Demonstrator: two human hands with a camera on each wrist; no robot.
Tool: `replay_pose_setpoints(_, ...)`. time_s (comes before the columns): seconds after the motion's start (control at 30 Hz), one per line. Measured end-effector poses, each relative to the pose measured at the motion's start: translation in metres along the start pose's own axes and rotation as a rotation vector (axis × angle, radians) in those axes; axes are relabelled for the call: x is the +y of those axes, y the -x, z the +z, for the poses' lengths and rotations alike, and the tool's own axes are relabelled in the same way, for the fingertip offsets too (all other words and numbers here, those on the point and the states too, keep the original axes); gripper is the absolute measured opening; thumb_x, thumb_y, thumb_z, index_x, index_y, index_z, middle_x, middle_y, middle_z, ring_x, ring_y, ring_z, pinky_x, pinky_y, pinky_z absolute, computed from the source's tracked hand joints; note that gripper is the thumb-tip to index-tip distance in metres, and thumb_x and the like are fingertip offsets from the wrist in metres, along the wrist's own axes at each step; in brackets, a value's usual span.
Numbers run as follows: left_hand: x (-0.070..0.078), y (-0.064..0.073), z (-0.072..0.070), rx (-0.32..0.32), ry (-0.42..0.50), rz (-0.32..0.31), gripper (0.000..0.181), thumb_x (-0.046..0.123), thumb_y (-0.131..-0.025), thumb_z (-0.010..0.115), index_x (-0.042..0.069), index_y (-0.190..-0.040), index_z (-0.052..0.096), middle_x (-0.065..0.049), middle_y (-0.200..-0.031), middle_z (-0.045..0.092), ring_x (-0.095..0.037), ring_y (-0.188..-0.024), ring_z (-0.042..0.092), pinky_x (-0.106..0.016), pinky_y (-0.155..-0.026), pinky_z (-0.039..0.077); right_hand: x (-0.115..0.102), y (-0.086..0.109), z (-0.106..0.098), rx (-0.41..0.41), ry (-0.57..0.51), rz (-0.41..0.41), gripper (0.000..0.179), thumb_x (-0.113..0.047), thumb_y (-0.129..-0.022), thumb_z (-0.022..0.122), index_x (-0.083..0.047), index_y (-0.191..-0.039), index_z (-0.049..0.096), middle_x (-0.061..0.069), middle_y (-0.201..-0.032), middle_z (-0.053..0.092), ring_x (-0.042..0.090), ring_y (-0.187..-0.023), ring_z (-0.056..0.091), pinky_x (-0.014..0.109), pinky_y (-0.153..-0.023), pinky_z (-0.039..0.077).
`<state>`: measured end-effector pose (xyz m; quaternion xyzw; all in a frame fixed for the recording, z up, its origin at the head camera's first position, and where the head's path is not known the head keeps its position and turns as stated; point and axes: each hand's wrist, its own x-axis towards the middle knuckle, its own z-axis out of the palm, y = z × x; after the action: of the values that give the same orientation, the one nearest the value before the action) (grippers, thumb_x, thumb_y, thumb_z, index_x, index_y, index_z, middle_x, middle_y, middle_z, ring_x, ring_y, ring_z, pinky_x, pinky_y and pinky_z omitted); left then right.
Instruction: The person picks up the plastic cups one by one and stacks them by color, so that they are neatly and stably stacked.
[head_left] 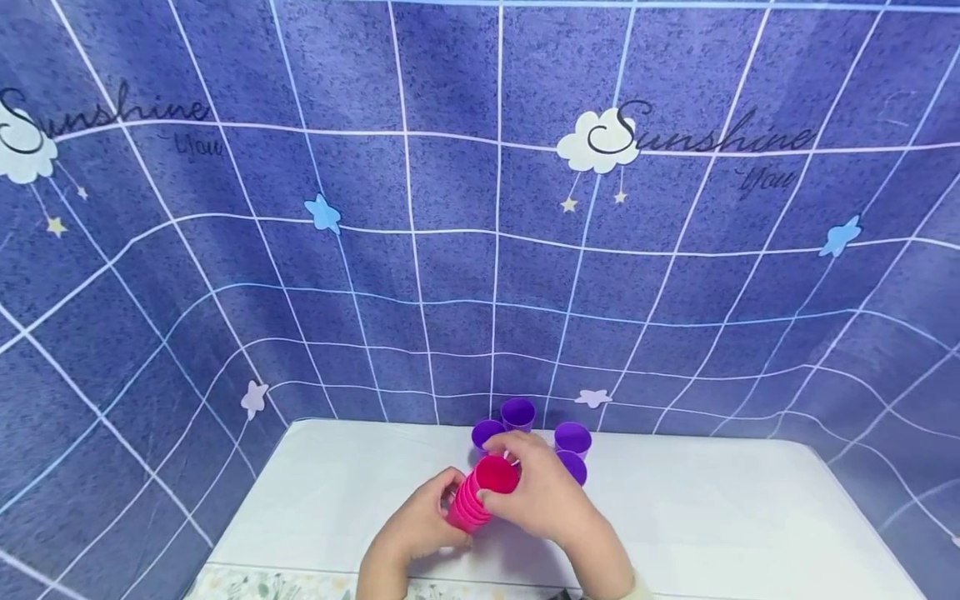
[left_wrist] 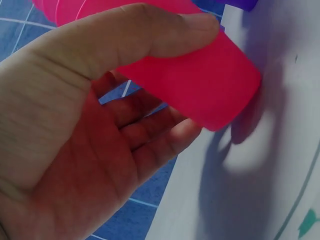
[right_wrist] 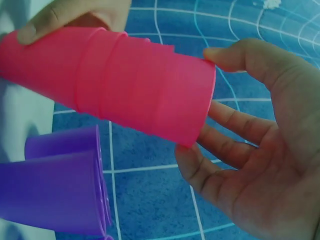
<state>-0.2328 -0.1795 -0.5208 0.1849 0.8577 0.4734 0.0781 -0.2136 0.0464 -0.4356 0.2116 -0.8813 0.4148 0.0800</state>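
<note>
Pink cups (head_left: 468, 505), nested in a tilted stack with the mouth up and leaning to the right, are held between both hands, over the middle of the white surface (head_left: 712, 521). Whether the base touches down is hard to tell. The left hand (head_left: 422, 518) grips the lowest cup, thumb laid along one side and fingers spread behind. The right hand (head_left: 546, 492) pinches the top rim, thumb on one edge and fingertips on the opposite one, palm facing the mouth. Both forearms rise from the bottom edge and angle inward. Just beyond the hands stand purple cups (head_left: 573, 437), some partly hidden. Behind hangs a blue gridded cloth (head_left: 675, 283).
</note>
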Motion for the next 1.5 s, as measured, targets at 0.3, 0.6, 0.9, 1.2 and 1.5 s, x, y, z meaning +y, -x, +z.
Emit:
replay_pose_setpoints(0.3, -0.003, 0.002, 0.001, 0.001, 0.019, 0.040, 0.069, 0.003, -0.066, 0.090, 0.025, -0.127, 0.065, 0.008, -0.116, 0.074, -0.006, -0.109, 0.067, -0.029, -0.099, 0.054, -0.008, 0.000, 0.015, -0.058, 0.042, -0.118, 0.054, -0.036, -0.076, 0.093, -0.018, -0.122, 0.073, -0.007, -0.119, 0.073, 0.016, -0.114, 0.062, 0.036, -0.098, 0.055)
replay_pose_setpoints(0.6, -0.015, 0.011, -0.009, 0.041, 0.109, -0.048, 0.074, -0.002, -0.061, 0.091, 0.005, -0.130, 0.065, -0.006, -0.118, 0.077, -0.020, -0.113, 0.070, -0.037, -0.105, 0.051, 0.016, 0.004, -0.025, -0.070, -0.031, -0.042, 0.061, -0.050, -0.073, 0.094, -0.022, -0.123, 0.073, -0.007, -0.128, 0.071, 0.023, -0.135, 0.059, 0.055, -0.115, 0.048)
replay_pose_setpoints(0.9, -0.013, 0.014, -0.014, 0.036, 0.088, -0.070, 0.075, -0.007, -0.063, 0.088, -0.001, -0.133, 0.062, -0.016, -0.126, 0.075, -0.038, -0.121, 0.070, -0.062, -0.111, 0.051, 0.048, 0.009, -0.066, -0.034, 0.015, 0.078, 0.054, -0.019, -0.073, 0.094, -0.016, -0.123, 0.072, 0.006, -0.133, 0.070, 0.036, -0.134, 0.061, 0.061, -0.115, 0.046)
replay_pose_setpoints(1.2, -0.010, 0.020, -0.020, 0.011, 0.188, -0.088, 0.093, 0.000, -0.067, 0.090, 0.006, -0.151, 0.050, -0.018, -0.146, 0.064, -0.045, -0.141, 0.056, -0.059, -0.119, 0.045, 0.055, 0.008, -0.053, -0.046, 0.093, 0.074, 0.068, -0.010, -0.063, 0.096, -0.011, -0.126, 0.071, 0.011, -0.136, 0.071, 0.044, -0.142, 0.053, 0.070, -0.121, 0.032)
replay_pose_setpoints(1.5, 0.029, 0.031, -0.032, 0.161, 0.087, -0.036, 0.116, 0.031, -0.066, 0.102, 0.034, -0.162, 0.037, -0.008, -0.170, 0.040, -0.040, -0.161, 0.031, -0.069, -0.126, 0.029, 0.057, 0.007, -0.034, -0.094, 0.204, 0.044, 0.075, -0.007, -0.057, 0.096, -0.014, -0.128, 0.071, 0.008, -0.141, 0.070, 0.043, -0.151, 0.046, 0.086, -0.119, 0.007)
